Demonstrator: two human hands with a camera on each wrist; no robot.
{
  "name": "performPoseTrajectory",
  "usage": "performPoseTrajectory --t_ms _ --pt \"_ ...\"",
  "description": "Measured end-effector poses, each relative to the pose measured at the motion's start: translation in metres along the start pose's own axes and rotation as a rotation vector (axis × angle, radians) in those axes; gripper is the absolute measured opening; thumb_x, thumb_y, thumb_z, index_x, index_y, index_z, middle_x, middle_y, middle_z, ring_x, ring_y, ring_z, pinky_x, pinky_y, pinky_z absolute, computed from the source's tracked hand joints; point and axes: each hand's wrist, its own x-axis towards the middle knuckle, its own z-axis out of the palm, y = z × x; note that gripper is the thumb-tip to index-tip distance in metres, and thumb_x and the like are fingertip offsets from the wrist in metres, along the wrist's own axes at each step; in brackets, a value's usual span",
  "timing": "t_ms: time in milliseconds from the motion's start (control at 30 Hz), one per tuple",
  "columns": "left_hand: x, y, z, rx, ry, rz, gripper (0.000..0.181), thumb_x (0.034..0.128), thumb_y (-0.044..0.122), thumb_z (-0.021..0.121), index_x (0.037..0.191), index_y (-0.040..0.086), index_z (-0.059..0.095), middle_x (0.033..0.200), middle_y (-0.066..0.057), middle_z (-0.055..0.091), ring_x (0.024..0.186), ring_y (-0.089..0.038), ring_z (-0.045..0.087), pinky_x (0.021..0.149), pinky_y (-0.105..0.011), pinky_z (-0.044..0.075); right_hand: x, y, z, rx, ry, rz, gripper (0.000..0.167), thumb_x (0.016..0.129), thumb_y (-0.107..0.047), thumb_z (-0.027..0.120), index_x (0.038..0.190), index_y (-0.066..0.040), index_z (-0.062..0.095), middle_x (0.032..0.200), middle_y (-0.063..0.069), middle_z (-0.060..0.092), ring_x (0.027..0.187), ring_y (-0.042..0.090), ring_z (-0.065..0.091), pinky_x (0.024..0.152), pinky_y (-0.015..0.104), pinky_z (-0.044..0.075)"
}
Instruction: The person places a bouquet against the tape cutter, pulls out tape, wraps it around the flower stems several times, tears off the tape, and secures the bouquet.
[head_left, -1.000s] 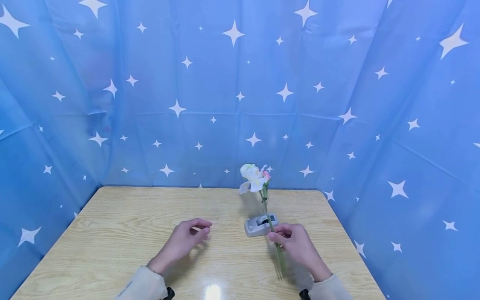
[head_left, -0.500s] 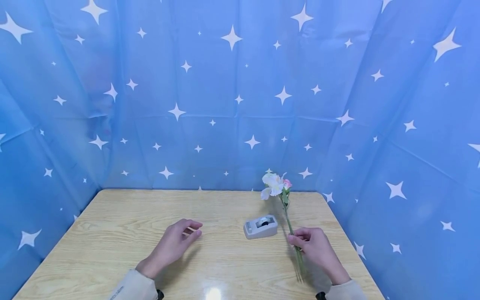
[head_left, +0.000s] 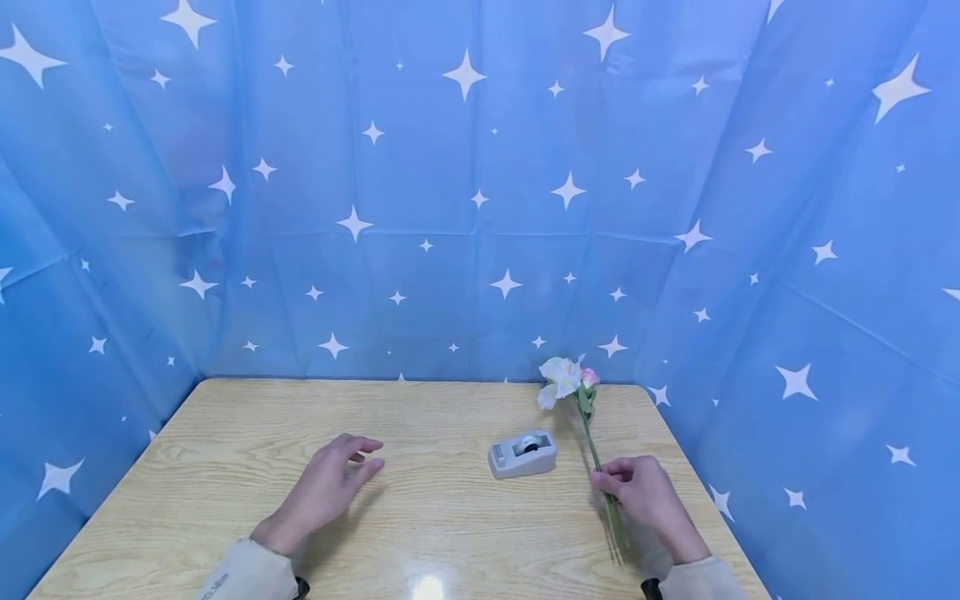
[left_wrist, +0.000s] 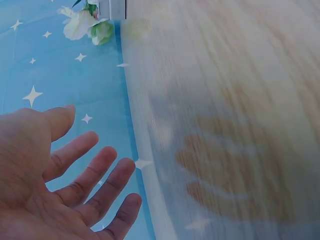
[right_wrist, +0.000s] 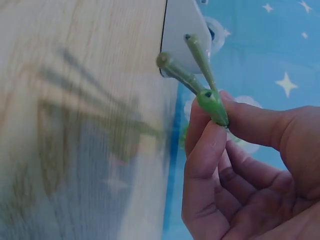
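Observation:
Between thumb and index finger, my right hand (head_left: pixel 651 493) pinches the green stems (right_wrist: pixel 212 106) of flowers at the right of the table. A white bloom (head_left: pixel 561 379) and a smaller pink one (head_left: pixel 590 377) top the stems, leaning toward the back. Cut stem ends point at the camera in the right wrist view, with their shadows on the wood. My left hand (head_left: pixel 324 483) is held over the left-middle of the table, holding nothing; its fingers (left_wrist: pixel 107 185) are spread and relaxed. A grey tape dispenser (head_left: pixel 522 455) with a roll sits between the hands, apart from both.
The light wood table (head_left: pixel 420 533) has its far edge against a blue curtain (head_left: pixel 420 167) patterned with white stars. The curtain also closes in the left and right sides. A bright reflection lies near the table's front.
My right hand has moved right with the flowers, away from the tape dispenser that the stems crossed in view. The blooms sit lower in view. My left hand has drawn back to the left.

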Motion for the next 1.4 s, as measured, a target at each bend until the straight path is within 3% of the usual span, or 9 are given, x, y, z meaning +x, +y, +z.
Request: performPoseTrajectory --t_ms 533,767,1033,1400 --pt "0.002 -0.008 -0.008 0.071 0.007 -0.007 0.037 0.1164 0.033 0.076 0.147 0.013 0.078 0.148 -0.012 0.077 0.127 -0.03 0.077 0.108 -0.057 0.07 0.005 0.012 0.005 0.019 -0.033 0.053 0.016 0.109 -0.016 0.085 0.11 0.0 0.085 0.086 0.004 0.081 0.068 0.018 0.067 0.056 0.026 0.055" --pt "0.002 -0.01 -0.011 0.089 -0.003 0.007 0.039 0.1163 0.035 0.076 0.149 0.013 0.077 0.146 -0.014 0.077 0.124 -0.032 0.079 0.106 -0.058 0.07 0.007 0.013 0.008 0.028 -0.064 0.053 0.033 0.109 -0.016 0.083 0.132 0.008 0.079 0.095 0.007 0.084 0.073 0.02 0.072 0.062 0.033 0.064" --pt "-0.003 -0.013 -0.013 0.103 -0.056 -0.008 0.04 0.1173 0.034 0.075 0.15 0.01 0.076 0.143 -0.014 0.077 0.121 -0.033 0.08 0.103 -0.058 0.071 0.006 0.015 0.009 -0.003 -0.088 0.077 0.033 0.108 -0.012 0.083 0.135 0.006 0.078 0.099 0.011 0.079 0.076 0.019 0.074 0.065 0.035 0.069" --pt "-0.005 -0.017 -0.013 0.138 -0.064 -0.02 0.041 0.1172 0.034 0.075 0.15 0.01 0.076 0.141 -0.013 0.077 0.12 -0.029 0.078 0.102 -0.056 0.07 0.002 0.01 0.008 -0.06 -0.053 0.015 0.036 0.111 -0.019 0.081 0.137 0.006 0.076 0.108 0.011 0.082 0.085 0.018 0.077 0.064 0.033 0.069"
